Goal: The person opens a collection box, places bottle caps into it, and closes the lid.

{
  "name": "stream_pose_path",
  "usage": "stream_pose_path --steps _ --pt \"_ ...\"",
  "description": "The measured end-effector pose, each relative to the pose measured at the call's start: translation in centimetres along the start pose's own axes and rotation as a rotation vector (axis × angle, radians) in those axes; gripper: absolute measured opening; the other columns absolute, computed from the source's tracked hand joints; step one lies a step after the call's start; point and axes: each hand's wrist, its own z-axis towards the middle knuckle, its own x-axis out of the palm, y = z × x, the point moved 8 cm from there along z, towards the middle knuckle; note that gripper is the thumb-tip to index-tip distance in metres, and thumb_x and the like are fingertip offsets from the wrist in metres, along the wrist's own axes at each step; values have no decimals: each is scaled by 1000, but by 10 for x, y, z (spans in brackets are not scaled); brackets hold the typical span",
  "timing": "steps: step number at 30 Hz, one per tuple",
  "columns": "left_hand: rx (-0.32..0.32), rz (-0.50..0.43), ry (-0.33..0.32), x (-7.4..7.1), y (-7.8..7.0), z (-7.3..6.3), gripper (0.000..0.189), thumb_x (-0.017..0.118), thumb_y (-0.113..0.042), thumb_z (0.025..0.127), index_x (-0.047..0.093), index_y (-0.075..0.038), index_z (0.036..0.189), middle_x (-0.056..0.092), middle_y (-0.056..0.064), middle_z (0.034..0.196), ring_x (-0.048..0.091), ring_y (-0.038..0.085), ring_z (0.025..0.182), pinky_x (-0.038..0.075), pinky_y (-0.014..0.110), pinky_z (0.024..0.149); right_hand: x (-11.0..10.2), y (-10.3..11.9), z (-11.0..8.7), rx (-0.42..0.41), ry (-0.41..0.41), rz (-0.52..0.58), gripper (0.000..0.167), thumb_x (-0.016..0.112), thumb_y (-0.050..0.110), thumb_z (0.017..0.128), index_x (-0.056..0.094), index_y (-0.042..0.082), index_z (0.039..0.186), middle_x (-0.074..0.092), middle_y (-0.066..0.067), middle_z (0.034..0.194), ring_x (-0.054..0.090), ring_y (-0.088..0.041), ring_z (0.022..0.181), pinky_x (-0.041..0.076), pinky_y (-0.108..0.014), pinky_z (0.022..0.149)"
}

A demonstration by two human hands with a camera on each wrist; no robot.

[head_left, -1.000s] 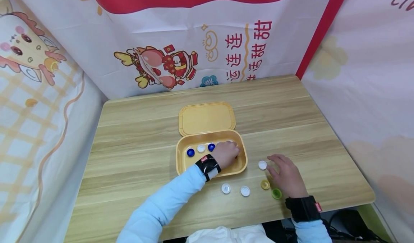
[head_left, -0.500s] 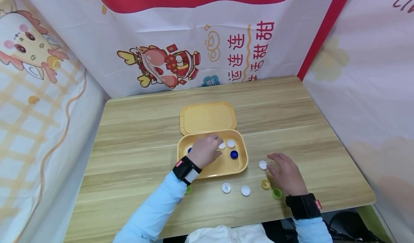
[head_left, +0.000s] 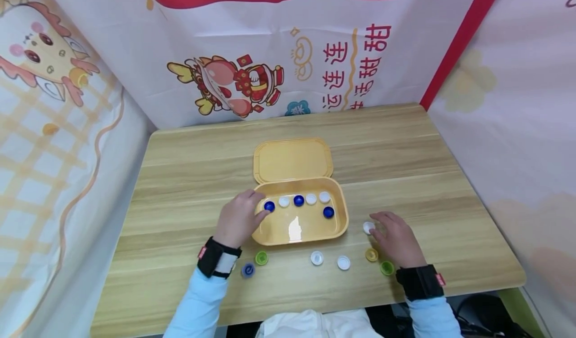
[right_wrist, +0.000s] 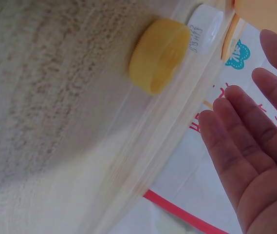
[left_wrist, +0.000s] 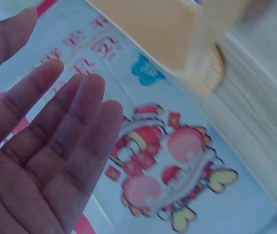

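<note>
Rn L fingers point(left_wrist: 87, 100) apart nr blue cap point(head_left: 269, 206), R fingers point(right_wrist: 221, 144) apart nr white cap point(head_left: 367, 227).

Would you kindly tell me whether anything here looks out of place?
Nothing looks spilled or damaged, but in the head view, one blue cap in the yellow tray sits below the right end of the row of five caps, so it looks misaligned.

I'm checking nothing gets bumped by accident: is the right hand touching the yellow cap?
Apart. The right wrist view shows it: table and backdrop are visible between the yellow cap and the right hand.
</note>
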Motion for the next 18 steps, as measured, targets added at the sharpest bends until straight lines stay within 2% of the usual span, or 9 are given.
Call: stream_pose_path --steps 4,9,13,18 --pt "-99 3 -33 -12 28 -20 36 83 -18 78 70 -2 107 68 17 104 67 32 92 57 43 72 6 -1 4 35 49 -5 39 73 11 86 62 3 123 59 -19 121 55 -38 112 46 -56 92" --pt "-203 22 -34 -15 56 -41 34 82 -14 78 70 0 107 67 19 104 67 33 91 57 45 71 12 2 9 49 88 -10 41 74 13 87 62 3 124 59 -19 122 55 -38 112 47 -56 91" --pt "-236 39 -44 -14 69 -55 33 83 -13 77 71 1 105 68 20 101 67 34 88 57 45 69 16 2 12 64 113 -15 42 74 12 86 62 4 125 58 -18 123 55 -38 112 48 -56 91" --pt "-260 43 -42 -10 76 -67 32 82 -13 78 71 1 103 68 20 101 68 34 86 58 44 67 21 0 17 74 140 -23 42 75 13 85 62 6 125 58 -18 123 55 -37 112 47 -56 91"
